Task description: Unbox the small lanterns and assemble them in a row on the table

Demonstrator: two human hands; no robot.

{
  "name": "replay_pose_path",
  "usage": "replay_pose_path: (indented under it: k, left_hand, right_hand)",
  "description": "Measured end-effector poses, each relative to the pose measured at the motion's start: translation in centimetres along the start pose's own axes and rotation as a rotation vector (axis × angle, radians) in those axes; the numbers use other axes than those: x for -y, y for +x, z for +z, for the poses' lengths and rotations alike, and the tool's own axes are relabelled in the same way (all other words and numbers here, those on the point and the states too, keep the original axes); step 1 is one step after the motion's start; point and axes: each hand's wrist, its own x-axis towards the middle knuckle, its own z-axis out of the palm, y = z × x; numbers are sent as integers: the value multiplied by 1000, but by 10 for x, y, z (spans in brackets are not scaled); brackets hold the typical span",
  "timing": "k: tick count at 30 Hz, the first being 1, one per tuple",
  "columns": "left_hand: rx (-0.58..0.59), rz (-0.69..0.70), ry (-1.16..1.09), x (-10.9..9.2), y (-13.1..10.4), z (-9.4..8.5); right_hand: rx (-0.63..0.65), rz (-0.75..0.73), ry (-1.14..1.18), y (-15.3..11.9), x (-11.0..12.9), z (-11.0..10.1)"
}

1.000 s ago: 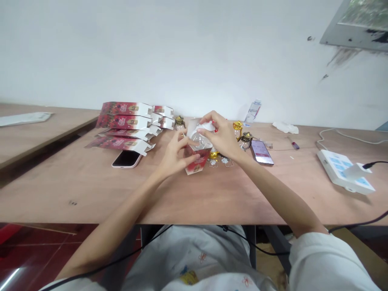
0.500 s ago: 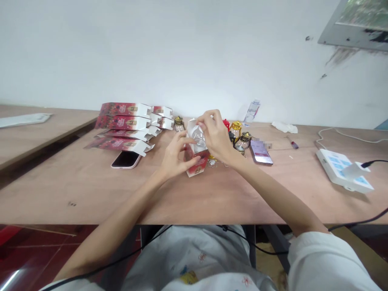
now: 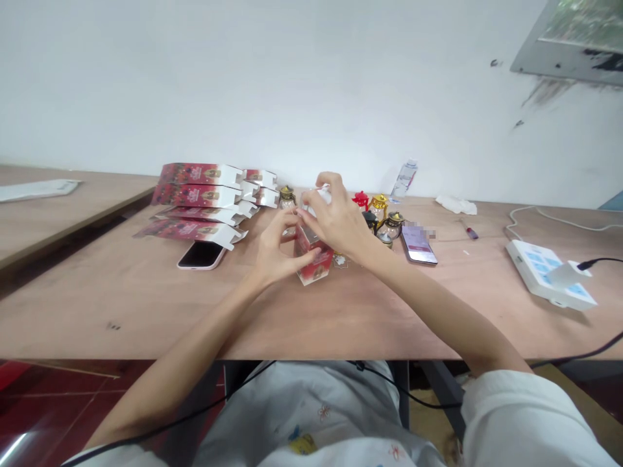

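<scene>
A small red printed cardboard box (image 3: 315,269) stands upright on the table in front of me. My left hand (image 3: 273,251) is curled around its left side, with the thumb across the front. Over the top of the box, my right hand (image 3: 344,224) is bent, its fingers closed at the white top flaps (image 3: 317,198). The box's opening is mostly hidden behind that hand. Just behind the box on the left is a small dark lantern (image 3: 287,197). A red lantern (image 3: 361,199), a gold lantern (image 3: 378,206) and a bronze lantern (image 3: 390,226) are right of my right hand.
Several flattened red-and-white boxes (image 3: 195,196) lie at left, partly over a phone (image 3: 201,255). Another phone (image 3: 419,244), a clear bottle (image 3: 405,178), a tissue (image 3: 456,205) and a white power strip (image 3: 549,275) are at right. A wall stands behind the table.
My right hand has moved slightly left and down over the box top, its fingertips now meeting the left hand's. The clear plastic seen in the opening before is now covered.
</scene>
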Motion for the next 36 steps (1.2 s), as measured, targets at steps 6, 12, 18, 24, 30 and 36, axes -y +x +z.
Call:
replay_pose_path:
  k: [6, 12, 18, 24, 30, 36]
  left_hand:
    - [-54, -111, -73, -1, -1, 1]
    - [-7, -143, -118, -4, -1, 2]
    - [-10, -178, -193, -3, 1, 4]
    - [-25, -189, -171, -4, 3, 1]
    - [-76, -151, -243, -9, 6, -2]
    - [-71, -84, -275, -4, 4, -3]
  right_hand:
    - [8, 8, -63, -5, 3, 6]
    - [112, 18, -114, 3, 1, -1]
    - [110, 148, -168, 11, 11, 0]
    - [114, 165, -13, -3, 7, -5]
    - [166, 53, 287, -10, -7, -32]
    - [248, 49, 492, -19, -13, -48]
